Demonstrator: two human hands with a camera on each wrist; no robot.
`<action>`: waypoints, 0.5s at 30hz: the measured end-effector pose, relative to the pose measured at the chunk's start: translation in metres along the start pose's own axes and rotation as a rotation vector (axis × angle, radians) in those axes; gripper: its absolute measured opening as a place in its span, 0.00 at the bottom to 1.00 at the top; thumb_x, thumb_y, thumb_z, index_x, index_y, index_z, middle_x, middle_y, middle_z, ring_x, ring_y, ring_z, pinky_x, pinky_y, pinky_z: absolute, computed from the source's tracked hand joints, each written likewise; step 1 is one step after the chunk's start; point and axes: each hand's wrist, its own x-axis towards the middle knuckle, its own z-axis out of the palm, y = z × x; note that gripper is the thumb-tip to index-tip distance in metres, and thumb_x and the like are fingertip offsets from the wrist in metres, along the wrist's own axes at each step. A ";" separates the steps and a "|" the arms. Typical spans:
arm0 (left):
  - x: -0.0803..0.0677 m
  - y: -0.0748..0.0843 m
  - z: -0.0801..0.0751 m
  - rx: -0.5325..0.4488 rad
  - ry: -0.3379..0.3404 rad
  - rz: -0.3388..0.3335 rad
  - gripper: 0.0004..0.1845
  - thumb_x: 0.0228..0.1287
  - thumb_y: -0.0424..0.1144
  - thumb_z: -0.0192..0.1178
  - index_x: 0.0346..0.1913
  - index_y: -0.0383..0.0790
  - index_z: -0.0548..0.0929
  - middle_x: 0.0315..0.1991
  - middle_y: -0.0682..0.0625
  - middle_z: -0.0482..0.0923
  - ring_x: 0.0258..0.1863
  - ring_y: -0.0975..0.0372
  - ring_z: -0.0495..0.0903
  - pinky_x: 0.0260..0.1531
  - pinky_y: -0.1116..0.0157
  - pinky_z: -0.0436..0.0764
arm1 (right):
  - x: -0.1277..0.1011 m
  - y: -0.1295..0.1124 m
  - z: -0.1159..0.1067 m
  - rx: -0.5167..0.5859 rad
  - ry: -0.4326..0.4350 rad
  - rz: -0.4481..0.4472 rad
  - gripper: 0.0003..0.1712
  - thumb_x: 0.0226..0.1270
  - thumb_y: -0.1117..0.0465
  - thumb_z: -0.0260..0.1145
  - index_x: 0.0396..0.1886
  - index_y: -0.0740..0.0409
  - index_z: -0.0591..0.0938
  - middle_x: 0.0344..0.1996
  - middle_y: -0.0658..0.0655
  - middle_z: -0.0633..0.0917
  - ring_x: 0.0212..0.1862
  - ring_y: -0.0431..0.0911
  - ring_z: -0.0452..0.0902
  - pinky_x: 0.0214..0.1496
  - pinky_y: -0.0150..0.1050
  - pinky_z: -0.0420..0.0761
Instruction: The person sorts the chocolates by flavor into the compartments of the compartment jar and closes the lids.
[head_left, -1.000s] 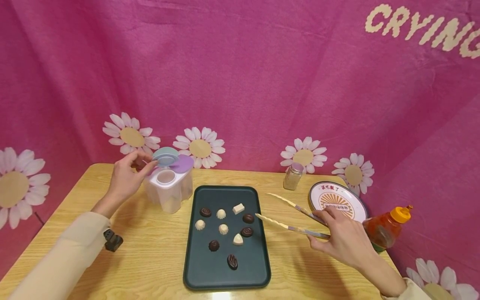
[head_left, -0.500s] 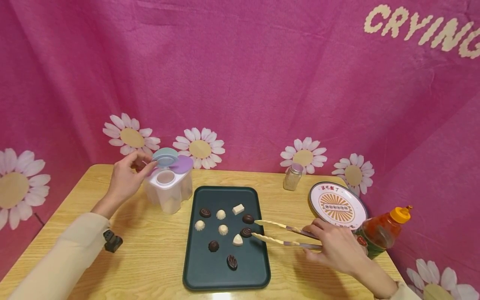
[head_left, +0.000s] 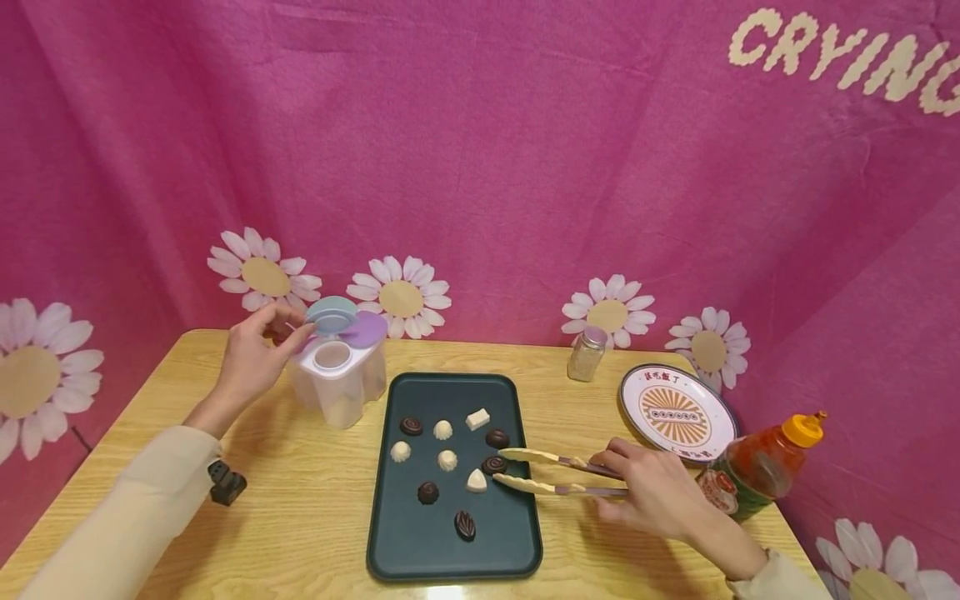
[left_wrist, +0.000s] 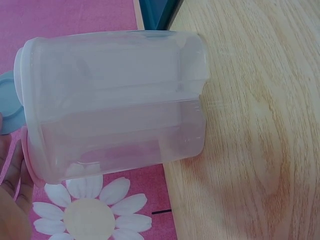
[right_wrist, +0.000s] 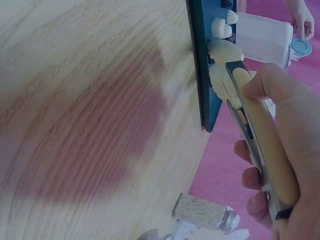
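My right hand grips a pair of tongs with cream tips and metal arms. Their parted tips reach over the right rim of the dark green tray, on either side of a round dark swirl chocolate. In the right wrist view, fingers and thumb wrap the tongs' cream handle. At the left, my left hand pinches the raised blue-green lid of a clear lobed container. One round opening shows beneath that lid, while a purple lid lies over another part.
Several white and dark chocolates share the tray, among them a leaf-shaped one. A small shaker jar stands at the back. Rightward are a printed plate and a yellow-capped sauce bottle. Pink cloth hangs behind the table.
My right hand has brought the tongs left and down, from beside the tray to around the swirl chocolate. The left hand and the raised lid have stayed put.
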 end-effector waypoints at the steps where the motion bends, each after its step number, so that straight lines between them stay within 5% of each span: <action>1: 0.000 0.000 0.000 -0.006 -0.001 0.001 0.09 0.68 0.33 0.71 0.46 0.34 0.84 0.31 0.45 0.81 0.29 0.73 0.73 0.34 0.82 0.72 | 0.001 0.000 0.001 0.012 -0.008 0.003 0.20 0.43 0.46 0.81 0.39 0.40 0.88 0.30 0.36 0.78 0.26 0.26 0.64 0.23 0.26 0.61; 15: 0.001 0.001 0.000 -0.003 -0.003 0.008 0.09 0.67 0.32 0.71 0.45 0.34 0.83 0.31 0.43 0.82 0.29 0.74 0.73 0.33 0.82 0.72 | 0.004 0.006 0.006 0.085 -0.027 0.014 0.17 0.47 0.48 0.81 0.39 0.40 0.88 0.29 0.38 0.80 0.25 0.25 0.62 0.23 0.26 0.61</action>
